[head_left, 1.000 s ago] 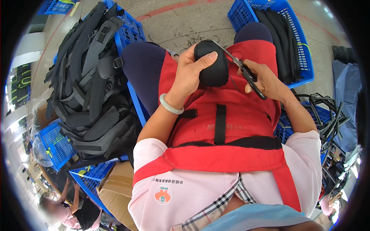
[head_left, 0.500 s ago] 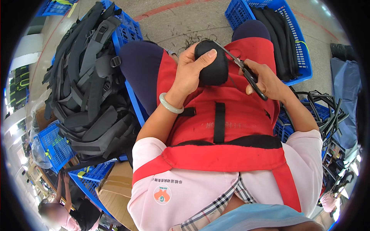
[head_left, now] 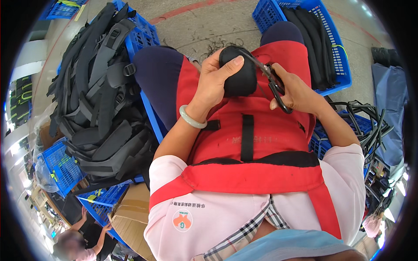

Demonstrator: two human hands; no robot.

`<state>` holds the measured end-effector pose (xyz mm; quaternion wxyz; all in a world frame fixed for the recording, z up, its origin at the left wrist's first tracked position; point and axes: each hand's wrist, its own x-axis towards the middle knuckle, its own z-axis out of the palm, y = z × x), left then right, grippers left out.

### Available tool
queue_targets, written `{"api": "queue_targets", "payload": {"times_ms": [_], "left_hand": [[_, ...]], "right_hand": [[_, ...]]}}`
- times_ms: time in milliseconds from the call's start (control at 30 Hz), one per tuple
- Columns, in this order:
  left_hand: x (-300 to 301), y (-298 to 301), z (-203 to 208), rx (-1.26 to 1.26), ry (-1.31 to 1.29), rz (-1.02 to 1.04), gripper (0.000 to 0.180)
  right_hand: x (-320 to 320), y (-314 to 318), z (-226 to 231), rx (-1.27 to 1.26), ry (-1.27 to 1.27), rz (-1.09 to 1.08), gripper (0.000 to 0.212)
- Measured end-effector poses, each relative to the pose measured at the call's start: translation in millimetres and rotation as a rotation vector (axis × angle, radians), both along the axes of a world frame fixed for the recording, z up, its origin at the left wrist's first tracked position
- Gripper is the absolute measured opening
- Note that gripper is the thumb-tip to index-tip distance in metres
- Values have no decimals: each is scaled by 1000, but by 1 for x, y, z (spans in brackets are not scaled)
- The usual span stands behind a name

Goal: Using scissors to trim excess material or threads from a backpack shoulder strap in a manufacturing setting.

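Observation:
My left hand [head_left: 217, 78] grips a black padded fabric piece [head_left: 240, 77] with a rounded end, thumb on its face and fingers behind it. In my right hand [head_left: 292, 89] are dark-handled scissors [head_left: 273, 83], my fingers through the loops. Their blades lie along the upper right edge of the padded piece; the tips reach its top rim, and I cannot tell whether they touch a thread. Both hands are above the red apron [head_left: 217, 150] over my lap.
A heap of grey and black padded straps [head_left: 98, 87] with buckles fills a blue crate [head_left: 143, 32] at my left. Another blue crate [head_left: 344, 65] at right holds long black pads [head_left: 311, 48]. Thread scraps [head_left: 217, 45] litter the floor. A cardboard box [head_left: 133, 217] and a person [head_left: 76, 243] are lower left.
The scissors have slid left and up along the padded piece, my right hand shifting with them. My left hand stays nearly still. The person at lower left has moved.

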<state>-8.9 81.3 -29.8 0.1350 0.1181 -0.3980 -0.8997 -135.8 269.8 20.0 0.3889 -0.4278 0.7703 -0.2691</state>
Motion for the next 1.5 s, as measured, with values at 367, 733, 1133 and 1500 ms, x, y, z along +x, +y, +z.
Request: {"api": "queue_targets", "payload": {"times_ms": [367, 733, 1133, 1500], "left_hand": [[4, 1, -3, -7, -5, -28, 15], [5, 3, -3, -1, 13, 33, 16], [12, 1, -5, -22, -27, -1, 15], [12, 10, -4, -259, 9, -147, 17]], "right_hand": [[-5, 8, -3, 6, -119, -41, 80], [14, -2, -13, -83, -63, -114, 85], [1, 4, -2, -29, -153, -66, 62], [-15, 18, 26, 196, -43, -17, 69]]}}
